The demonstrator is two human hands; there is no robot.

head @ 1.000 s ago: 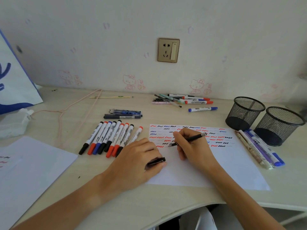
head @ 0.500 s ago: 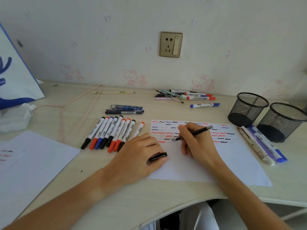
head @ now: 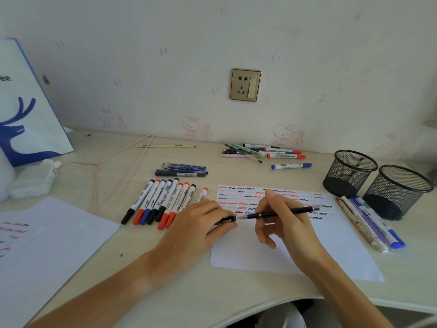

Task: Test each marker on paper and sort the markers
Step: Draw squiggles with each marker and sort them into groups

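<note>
Slim black pen (head: 283,213), uncapped, fine silver tip.

Your black pen (head: 281,213) lies nearly level above the white paper (head: 331,247), tip pointing left at its black cap (head: 228,220). Squiggles (red, blue, black) fill the sheet's top. Capped markers (head: 163,201) lie in a row to its left.

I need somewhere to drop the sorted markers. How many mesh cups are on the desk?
2: one mesh cup at the desk's far right, the second mesh cup touching its right side.
</note>
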